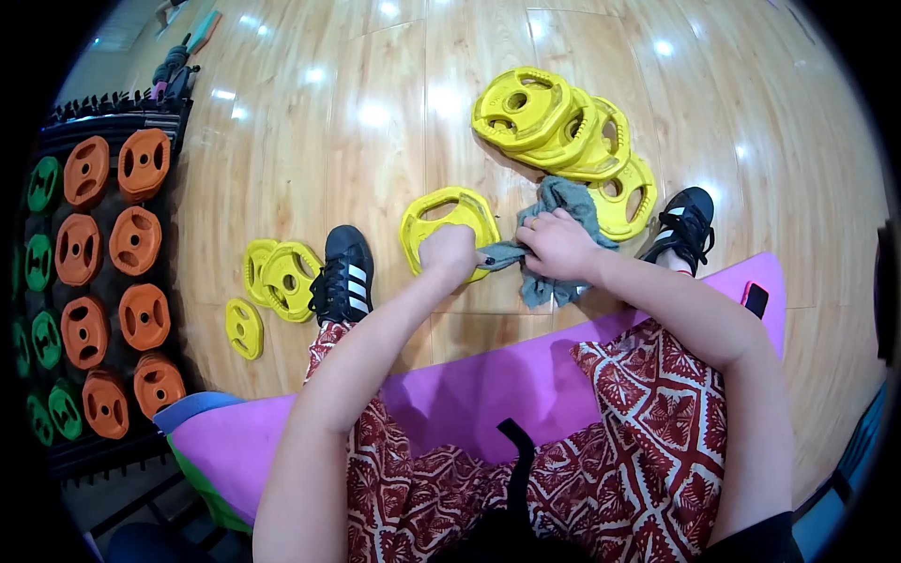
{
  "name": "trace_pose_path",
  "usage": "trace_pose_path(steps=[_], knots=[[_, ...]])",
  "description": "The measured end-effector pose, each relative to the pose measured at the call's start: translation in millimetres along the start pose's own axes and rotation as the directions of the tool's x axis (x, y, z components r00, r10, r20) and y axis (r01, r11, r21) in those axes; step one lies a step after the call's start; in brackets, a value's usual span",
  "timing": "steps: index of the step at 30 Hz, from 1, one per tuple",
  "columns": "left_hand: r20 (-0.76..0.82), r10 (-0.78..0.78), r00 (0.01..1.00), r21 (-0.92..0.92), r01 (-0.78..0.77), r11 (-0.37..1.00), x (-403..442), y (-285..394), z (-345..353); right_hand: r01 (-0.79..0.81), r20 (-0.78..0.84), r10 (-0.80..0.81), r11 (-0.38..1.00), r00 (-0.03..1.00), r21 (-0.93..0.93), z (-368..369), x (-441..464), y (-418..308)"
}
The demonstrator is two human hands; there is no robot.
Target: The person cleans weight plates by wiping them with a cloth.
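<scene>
My left hand (449, 253) is closed over a yellow weight plate (449, 201) lying flat on the floor, and grips one end of a grey cloth (556, 195). A narrow, bunched strip of that cloth stretches across to my right hand (560, 246). The fingers of my right hand are closed on the cloth, with its looser folds spreading above and below them. Part of the plate is hidden by my left hand. Just beyond the cloth lies a leaning pile of several yellow plates (522, 103), its nearest one partly covered by the cloth.
Smaller yellow plates (288, 280) lie by my left shoe (345, 277). A rack of orange plates (135, 241) and green plates stands at far left. Beneath me is a purple mat (488, 394), with a phone (755, 298) at its right end, near my right shoe (687, 225).
</scene>
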State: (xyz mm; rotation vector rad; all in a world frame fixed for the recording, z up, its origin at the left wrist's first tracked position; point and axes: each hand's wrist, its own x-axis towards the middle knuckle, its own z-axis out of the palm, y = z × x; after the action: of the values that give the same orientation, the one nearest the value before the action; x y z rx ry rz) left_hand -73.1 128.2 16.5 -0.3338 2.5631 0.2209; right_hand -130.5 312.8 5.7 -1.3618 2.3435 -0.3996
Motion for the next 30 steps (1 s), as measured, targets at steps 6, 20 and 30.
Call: trace_pose_path(steps=[6, 20, 30], knots=[[0.105, -0.006, 0.994, -0.086, 0.015, 0.996, 9.8, -1.8, -9.0, -0.006, 0.013, 0.007, 1.0, 1.0, -0.021, -1.1, 0.8, -1.4], [0.264, -0.046, 0.963, -0.075, 0.068, 0.995, 22.2, 1.1, -17.4, 0.02, -0.033, -0.021, 1.0, 0.999, -0.011, 1.7, 0.1, 2.1], [0.223, -0.046, 0.974, 0.031, 0.04, 0.999, 10.6, 14.9, -22.2, 0.021, -0.017, -0.021, 1.0, 1.0, -0.011, 1.2, 0.7, 2.0]])
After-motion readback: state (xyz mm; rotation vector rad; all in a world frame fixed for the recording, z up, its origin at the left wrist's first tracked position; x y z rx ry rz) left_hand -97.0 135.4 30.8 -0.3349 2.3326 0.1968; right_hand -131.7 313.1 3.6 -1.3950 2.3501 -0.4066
